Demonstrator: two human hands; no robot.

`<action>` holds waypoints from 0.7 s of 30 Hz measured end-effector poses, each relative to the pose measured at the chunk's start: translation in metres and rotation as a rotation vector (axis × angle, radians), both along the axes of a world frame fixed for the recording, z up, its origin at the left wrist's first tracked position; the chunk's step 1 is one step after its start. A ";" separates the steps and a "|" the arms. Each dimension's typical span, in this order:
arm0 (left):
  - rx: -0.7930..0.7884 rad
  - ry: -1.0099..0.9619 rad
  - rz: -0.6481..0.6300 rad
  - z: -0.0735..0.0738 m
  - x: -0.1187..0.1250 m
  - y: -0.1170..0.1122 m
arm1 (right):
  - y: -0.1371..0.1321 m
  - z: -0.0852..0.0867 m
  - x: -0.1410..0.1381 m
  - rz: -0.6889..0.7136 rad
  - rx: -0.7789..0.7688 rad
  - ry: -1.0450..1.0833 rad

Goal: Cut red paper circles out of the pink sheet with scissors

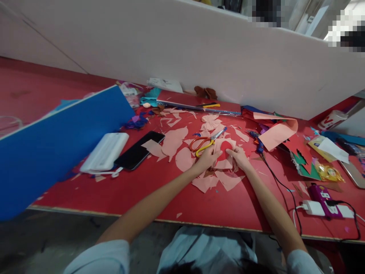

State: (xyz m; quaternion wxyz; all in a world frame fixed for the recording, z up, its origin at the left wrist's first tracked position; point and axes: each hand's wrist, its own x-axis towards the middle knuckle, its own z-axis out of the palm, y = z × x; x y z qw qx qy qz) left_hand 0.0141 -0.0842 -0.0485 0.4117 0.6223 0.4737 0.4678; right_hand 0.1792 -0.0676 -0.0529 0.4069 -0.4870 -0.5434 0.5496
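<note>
Both my hands hold a pink felt-like piece (pixel 224 164) low over the red table. It has a rounded red patch (pixel 227 147) in its middle; I cannot tell whether that is a separate red piece or an opening. My left hand (pixel 209 158) pinches the piece's left side, and my right hand (pixel 240 156) pinches its right side, thumb near the red patch. Just beyond my left hand lie scissors (pixel 212 139) with orange and yellow handles, blades pointing away to the right. Pink offcuts (pixel 175 140) are scattered around and under my hands.
A blue board (pixel 71 144) leans up at left, beside a white device (pixel 105 152) and a black phone (pixel 139 151). A corded blue glue gun (pixel 259 144) lies right of my hands. A purple-and-white power strip (pixel 325 199) sits at front right. A white partition (pixel 182 49) stands behind.
</note>
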 end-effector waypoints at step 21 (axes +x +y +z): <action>-0.045 -0.015 -0.024 0.002 0.000 0.000 | -0.006 0.012 -0.004 0.035 -0.010 0.019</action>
